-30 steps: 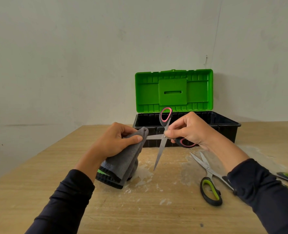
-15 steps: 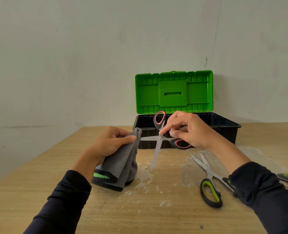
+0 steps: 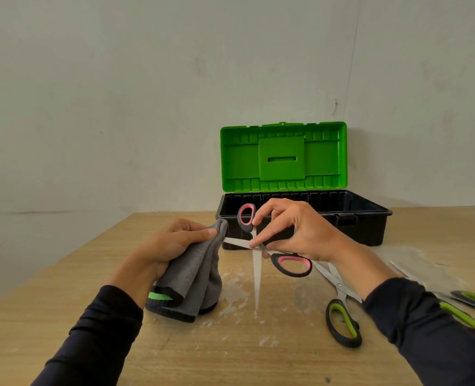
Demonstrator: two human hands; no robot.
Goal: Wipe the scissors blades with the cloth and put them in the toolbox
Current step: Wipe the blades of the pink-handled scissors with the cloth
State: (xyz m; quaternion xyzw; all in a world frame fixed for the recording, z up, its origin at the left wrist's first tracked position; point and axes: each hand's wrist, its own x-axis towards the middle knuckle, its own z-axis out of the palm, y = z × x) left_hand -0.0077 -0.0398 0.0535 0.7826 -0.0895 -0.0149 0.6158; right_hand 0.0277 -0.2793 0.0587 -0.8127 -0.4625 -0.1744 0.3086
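I see a grey cloth (image 3: 194,271) with black hem and green stripe. Scissors (image 3: 261,246): silver blades, black handles lined pink. Toolbox (image 3: 370,218): black body, bright green lid (image 3: 283,157). Second scissors (image 3: 342,310) near the table's right edge: black-and-lime handles. Table (image 3: 230,352): light wood grain, white smears. Sleeves (image 3: 97,338) dark navy.

Pale wood-grain surface (image 3: 63,288) smeared with whitish streaks and flecks below and just right of the grip. Beyond the grip, standing on it against the wall, a black toolbox (image 3: 370,227) with its green lid (image 3: 283,157) upright and open. Right of the grip and nearer the viewer, lying flat, green-handled scissors (image 3: 342,316) with blades parted, pointing away toward the grip; farther right, near the edge of view, more green-and-black handles (image 3: 473,299), partly hidden by a dark sleeve, on a pale dusty patch.
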